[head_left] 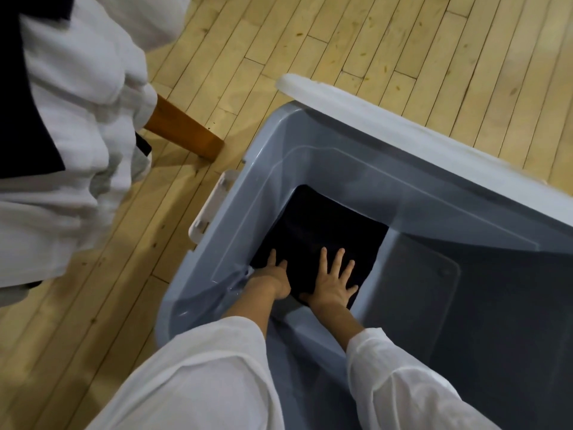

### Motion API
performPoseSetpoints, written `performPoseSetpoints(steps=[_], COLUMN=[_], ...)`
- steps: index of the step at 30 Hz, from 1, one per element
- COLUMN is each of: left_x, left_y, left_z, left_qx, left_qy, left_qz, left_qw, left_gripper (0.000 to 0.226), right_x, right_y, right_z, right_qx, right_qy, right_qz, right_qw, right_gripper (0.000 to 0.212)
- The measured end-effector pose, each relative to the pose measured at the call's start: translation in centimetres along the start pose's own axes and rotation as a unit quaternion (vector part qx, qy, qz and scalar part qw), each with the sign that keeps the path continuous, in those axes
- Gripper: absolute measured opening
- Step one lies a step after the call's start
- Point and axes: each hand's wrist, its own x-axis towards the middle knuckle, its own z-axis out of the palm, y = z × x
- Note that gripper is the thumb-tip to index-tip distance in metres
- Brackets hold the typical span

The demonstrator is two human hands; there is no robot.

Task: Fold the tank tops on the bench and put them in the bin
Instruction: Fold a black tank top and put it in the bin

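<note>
Right hand (pixel 333 282) lies flat, fingers apart, on the folded top (pixel 319 225) in the bin (pixel 273 141) (left hand (pixel 276 276) hold unclear); best lifted straight off.

No legible text, label, brand, number or sign appears on any surface shown in this view.

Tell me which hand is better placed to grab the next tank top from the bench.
Left, probably. The left hand sits by the left wall of the bin, the side nearest the clothes pile on the bench; the right hand lies flat on the folded dark top, farther from it.
</note>
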Motion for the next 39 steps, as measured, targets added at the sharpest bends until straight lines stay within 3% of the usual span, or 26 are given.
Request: performPoseSetpoints(steps=[7, 13, 16, 21, 24, 26, 31, 35, 39], left_x=[-0.6, -2.2, -4.7, -10.7, -15.9, -19.2, -28.7, -37.3, -45.3], left_y=[0.7, 0.7, 1.2, 3.1, 3.0, 2.4, -0.7, -6.5, -13.3], left_z=[0.2, -1.7, -3.5, -5.7, -6.2, -6.0, -4.8, -3.0, -2.2], left_qx=[0.06, -0.023, -0.089, -0.23, -0.29, -0.338, -0.476, -0.548, -0.595], left_qy=[0.022, 0.036, 0.086, 0.139, 0.218, 0.236, 0.262, 0.286, 0.334], left_qz=[-0.018, 0.011, 0.036, 0.068, 0.075, 0.092, 0.162, 0.226, 0.238], left_qw=[0.998, 0.999, 0.992, 0.961, 0.929, 0.906, 0.824, 0.753, 0.691], left_gripper=[0.068, 0.061, 0.054, 0.037, 0.026, 0.024, 0.017, 0.016, 0.019], right_x=[0.4, -0.2, -1.9, -6.9, -11.8, -15.0, -24.3, -32.7, -41.6], right_y=[0.4, 0.4, -0.5, -3.7, -4.7, -4.9, -6.0, -9.2, -14.8], right_z=[-0.5, -2.7, -5.0, -9.6, -13.0, -14.6, -17.6, -18.0, -17.8], right_qx=[-0.023, -0.015, 0.014, 0.232, 0.272, 0.298, 0.376, 0.388, 0.361], right_qy=[-0.003, -0.038, 0.006, 0.031, 0.041, 0.042, 0.038, 0.024, 0.033], right_qz=[-0.021, -0.024, -0.032, -0.101, -0.121, -0.131, -0.189, -0.267, -0.354], right_qw=[1.0, 0.999, 0.999, 0.967, 0.954, 0.945, 0.906, 0.882, 0.862], right_gripper=[0.119, 0.106, 0.081, 0.026, 0.017, 0.023, 0.01, 0.008, 0.005])
